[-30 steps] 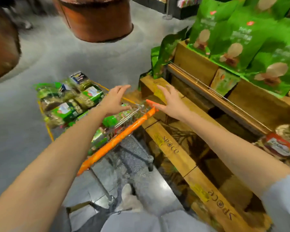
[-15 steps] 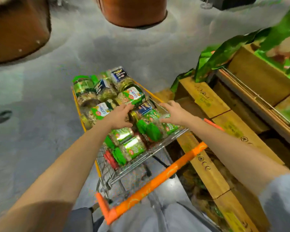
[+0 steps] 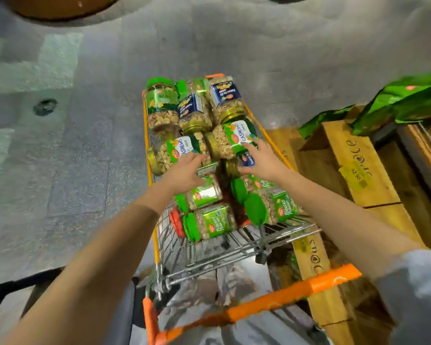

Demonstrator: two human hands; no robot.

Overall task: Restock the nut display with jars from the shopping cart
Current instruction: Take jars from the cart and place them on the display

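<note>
Both my hands are out over the shopping cart (image 3: 209,252), which fills the middle of my view with its orange handle (image 3: 271,302) at six o'clock. The cart is heaped with jars (image 3: 192,110) of nuts lying on their sides.

My left hand (image 3: 184,171) is open, fingers straight and close together, gripping nothing. Its fingertips (image 3: 200,157) lie against the lower edge of the left cashew jar (image 3: 177,153), at about ten o'clock in the heap. The palm hangs over a green-labelled jar (image 3: 205,193). Blur keeps me from telling whether it presses on that jar.

My right hand (image 3: 261,159) is open too, with its fingers spread wide. The fingertips (image 3: 246,145) reach the green label of the right cashew jar (image 3: 230,141), just past the centre of the heap towards one o'clock. The thumb points at a small blue-labelled jar (image 3: 245,161) just beside it. Nothing is clasped in this hand.

Nearer me, at five and seven o'clock in the cart, lie pistachio jars (image 3: 210,223) with green lids. The wooden display (image 3: 353,165) stands just beside the cart at three o'clock, with green bags (image 3: 396,100) on it at two o'clock. Grey floor (image 3: 72,158) lies at nine o'clock.
</note>
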